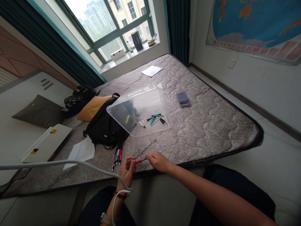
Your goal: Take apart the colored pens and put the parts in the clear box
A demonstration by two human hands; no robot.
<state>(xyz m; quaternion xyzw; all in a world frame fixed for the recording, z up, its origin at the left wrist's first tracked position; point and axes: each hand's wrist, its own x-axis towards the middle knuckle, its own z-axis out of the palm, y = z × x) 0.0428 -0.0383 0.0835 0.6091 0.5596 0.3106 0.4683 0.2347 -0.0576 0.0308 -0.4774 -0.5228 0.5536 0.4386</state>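
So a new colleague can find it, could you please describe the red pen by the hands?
At the grey mattress's near edge, the person's left hand and right hand hold a red pen between them. Unlike the bunch of pens lying just beyond, it is in the hands.

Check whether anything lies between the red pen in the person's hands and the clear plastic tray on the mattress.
Nothing visible does. Only the grey quilted mattress lies between the red pen, pinched by the left hand and right hand, and the clear plastic tray. The bunch of red and black pens lies off to the left.
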